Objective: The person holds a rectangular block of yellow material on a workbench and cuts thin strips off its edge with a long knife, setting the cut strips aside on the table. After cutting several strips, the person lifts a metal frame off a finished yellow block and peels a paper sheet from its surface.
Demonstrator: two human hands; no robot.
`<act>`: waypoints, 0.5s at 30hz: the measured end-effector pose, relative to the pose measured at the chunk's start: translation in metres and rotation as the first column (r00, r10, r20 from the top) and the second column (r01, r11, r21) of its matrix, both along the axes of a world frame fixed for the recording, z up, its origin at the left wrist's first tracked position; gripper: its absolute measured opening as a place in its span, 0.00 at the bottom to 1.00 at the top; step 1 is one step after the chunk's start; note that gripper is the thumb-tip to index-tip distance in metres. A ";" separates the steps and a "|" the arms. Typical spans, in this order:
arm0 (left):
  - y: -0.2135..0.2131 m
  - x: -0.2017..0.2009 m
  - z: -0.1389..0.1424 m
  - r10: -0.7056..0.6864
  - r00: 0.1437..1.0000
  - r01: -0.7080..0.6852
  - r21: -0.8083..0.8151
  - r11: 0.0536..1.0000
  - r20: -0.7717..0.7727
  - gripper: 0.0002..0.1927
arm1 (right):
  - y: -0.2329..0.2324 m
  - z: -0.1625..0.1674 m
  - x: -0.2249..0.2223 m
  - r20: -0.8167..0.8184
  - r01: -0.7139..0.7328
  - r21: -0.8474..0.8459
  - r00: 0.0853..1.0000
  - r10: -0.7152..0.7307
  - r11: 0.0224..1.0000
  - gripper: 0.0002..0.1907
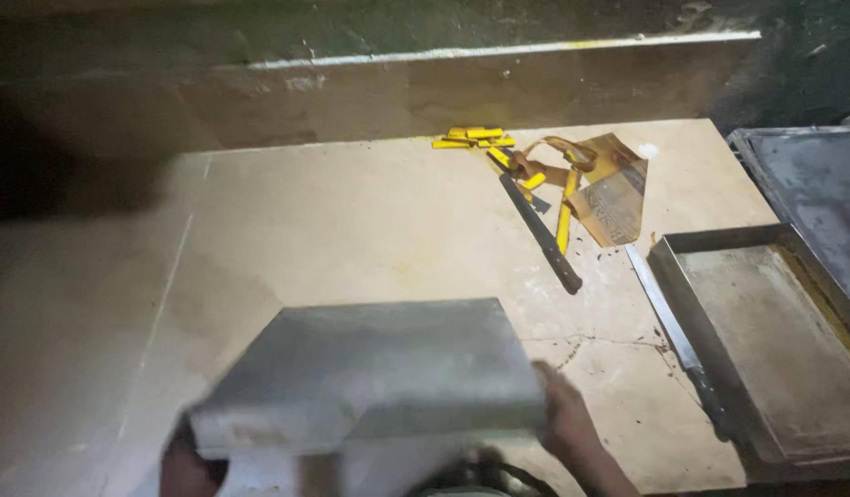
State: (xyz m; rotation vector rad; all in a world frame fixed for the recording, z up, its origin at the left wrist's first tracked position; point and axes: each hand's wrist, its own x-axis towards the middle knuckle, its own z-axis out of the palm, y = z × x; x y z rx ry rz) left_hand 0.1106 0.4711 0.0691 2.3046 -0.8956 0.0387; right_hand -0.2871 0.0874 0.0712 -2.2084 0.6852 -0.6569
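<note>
The floor (370,221) is the biggest thing here. It is flat, pale stone with thin lines and a few cracks. The far side is dark, and a low wall (499,83) with a light top edge runs along it. The left side fades into shadow, so little shows there.

Next is the grey tray (370,368), down near the bottom. It is a flat metal box shape, dull and a bit blurry. Its long way runs left to right, and it tips so the far edge sits higher. Its bottom part is cut off by the picture edge, and something dark under it is too fuzzy to make out.

The right hand (563,419) is pressed on the tray's right end, gripping it. The fingers are hidden behind the metal. The left hand (190,460) is a dark blur at the tray's left corner. It seems to touch the tray, but its grip is too blurry to tell.

On the right lies a second tray (765,350), shallow, metal and grimy, partly cut off. Past it is a flat metal sheet (811,193), also cut off.

A long knife (669,322) lies just beside the second tray. A dark stick (540,230) lies slanted in the middle. Near its far end are torn brown paper (618,189) and small yellow strips (476,138).
</note>
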 end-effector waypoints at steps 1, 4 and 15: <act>0.011 0.001 -0.014 -0.007 0.996 0.015 0.089 0.996 -0.090 0.28 | 0.005 -0.012 -0.007 -0.167 -0.022 -0.052 0.986 0.013 0.998 0.14; 0.028 0.011 -0.045 -0.117 0.973 0.162 0.225 0.961 -0.199 0.27 | 0.011 -0.040 -0.020 -0.409 0.019 0.063 0.912 0.009 0.998 0.10; -0.055 0.021 -0.080 -0.032 0.848 -0.145 -0.288 0.947 -0.530 0.20 | 0.056 -0.066 0.054 -0.361 0.629 0.492 0.777 -0.516 0.602 0.19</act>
